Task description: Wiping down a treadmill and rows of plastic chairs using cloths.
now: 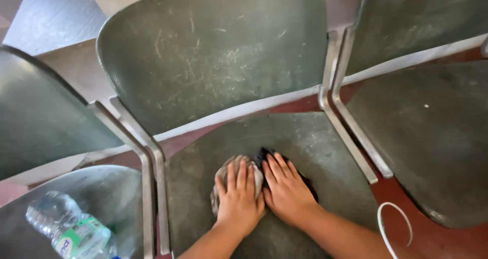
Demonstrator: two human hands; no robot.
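Here, a crumpled cloth [254, 163], grey on its left part and dark on its right, is seen in the lower middle of the frame, pressed flat against the seat of the middle chair [305, 137]; most of it is hidden under the two hands, and only its upper edge and sides are shown. The left hand [238, 200] is laid palm down on the grey part, its fingers stretched out and close together; the right hand [288, 192] is laid palm down just beside it on the dark part, the two hands touching along their inner edges. Nothing is clasped by either hand; both are spread flat upon the cloth rather than closed around it.

The seat beneath is dark green, dusty and scuffed; the chair's backrest [213, 50], scratched in pale streaks, fills the upper middle of the frame. Grey metal frame bars [152, 162] are seen on either side of the seat. A like chair [432, 126] stands at the right of the frame, and another [40, 116] at the left; on the seat of the left one, in the lower left corner, a clear plastic bottle [71, 228] with a green label is lying. A thin white cord [394, 228] is looped at the lower right, over the reddish floor [437, 238].
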